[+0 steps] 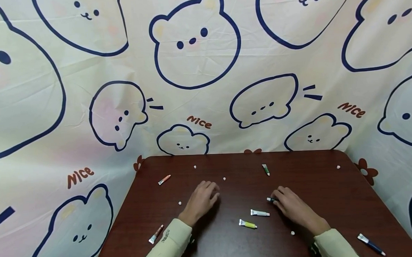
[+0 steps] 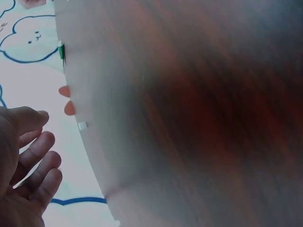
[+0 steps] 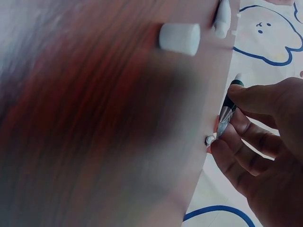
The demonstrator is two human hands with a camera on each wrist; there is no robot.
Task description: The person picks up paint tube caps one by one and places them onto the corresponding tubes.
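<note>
My right hand (image 1: 292, 205) pinches a small dark paint tube (image 3: 230, 100) between thumb and fingers. The tube's silver crimped end and pale nozzle show in the right wrist view; most of it is covered in the head view. To the left of that hand lie a white paint tube (image 1: 260, 213) and a yellow-green one (image 1: 248, 224). My left hand (image 1: 200, 200) holds nothing, its fingers loosely bent over the table. Nearest to it are two small white caps, one (image 1: 180, 203) on its left and one (image 1: 224, 179) beyond its fingertips.
Across the brown table (image 1: 230, 248) lie an orange tube (image 1: 164, 180), a reddish-brown tube (image 1: 156, 234), a green tube (image 1: 265, 170) and a dark blue tube (image 1: 371, 244). More white caps sit near the right wrist (image 1: 293, 233), at the back (image 1: 195, 167) and far right (image 1: 338, 167).
</note>
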